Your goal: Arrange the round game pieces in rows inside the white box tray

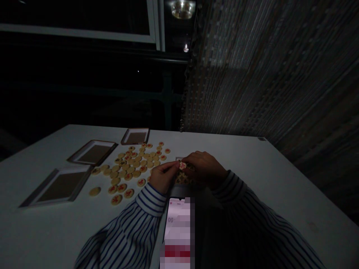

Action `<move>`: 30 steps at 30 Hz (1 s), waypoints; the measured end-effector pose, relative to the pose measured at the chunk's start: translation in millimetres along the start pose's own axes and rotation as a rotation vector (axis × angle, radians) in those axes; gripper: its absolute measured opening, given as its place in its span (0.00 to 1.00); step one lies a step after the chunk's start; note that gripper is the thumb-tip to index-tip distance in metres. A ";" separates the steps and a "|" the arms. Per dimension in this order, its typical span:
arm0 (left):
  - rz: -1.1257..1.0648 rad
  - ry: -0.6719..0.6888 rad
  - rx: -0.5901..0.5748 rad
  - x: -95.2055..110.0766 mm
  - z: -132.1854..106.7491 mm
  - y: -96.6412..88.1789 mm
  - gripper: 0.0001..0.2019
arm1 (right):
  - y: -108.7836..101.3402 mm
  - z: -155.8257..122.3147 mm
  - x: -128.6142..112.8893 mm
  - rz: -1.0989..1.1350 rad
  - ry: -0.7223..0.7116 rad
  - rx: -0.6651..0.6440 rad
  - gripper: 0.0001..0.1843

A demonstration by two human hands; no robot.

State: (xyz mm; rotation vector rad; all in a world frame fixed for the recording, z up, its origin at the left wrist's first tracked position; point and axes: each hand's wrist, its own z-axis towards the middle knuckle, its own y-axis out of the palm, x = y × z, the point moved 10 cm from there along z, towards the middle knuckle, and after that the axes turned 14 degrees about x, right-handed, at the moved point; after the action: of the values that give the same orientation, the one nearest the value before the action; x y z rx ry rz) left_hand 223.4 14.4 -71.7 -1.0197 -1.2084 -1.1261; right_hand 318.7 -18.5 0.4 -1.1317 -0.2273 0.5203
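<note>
A round xiangqi piece with a red character [183, 166] is pinched at the fingertips of my left hand [163, 175]. My right hand [206, 169] is curled close beside it, over the right side of a small open box [179, 191]. What the right fingers hold, if anything, is hidden. Under the hands, several xiangqi pieces [183, 178] with dark characters sit in rows inside the box. Many more loose xiangqi pieces [136, 164] lie spread to the left, some showing red or dark characters and others blank faces.
Three open box parts, a near tray [32, 198], a middle tray [75, 158] and a far tray [123, 141], lie left on the white table [280, 186]. A lit phone [176, 228] rests between my forearms. A bead curtain [238, 74] hangs behind the table's right side.
</note>
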 end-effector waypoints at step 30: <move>0.317 0.228 0.183 -1.2 6.5 -18.7 0.14 | 24.4 -19.6 30.0 -0.147 0.028 -0.322 0.11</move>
State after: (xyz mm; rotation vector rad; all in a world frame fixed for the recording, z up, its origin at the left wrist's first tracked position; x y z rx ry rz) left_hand 203.9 17.8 -72.3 -0.8793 -0.9118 -0.8414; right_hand 346.0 -11.2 -32.5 -1.4221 -0.3771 0.3435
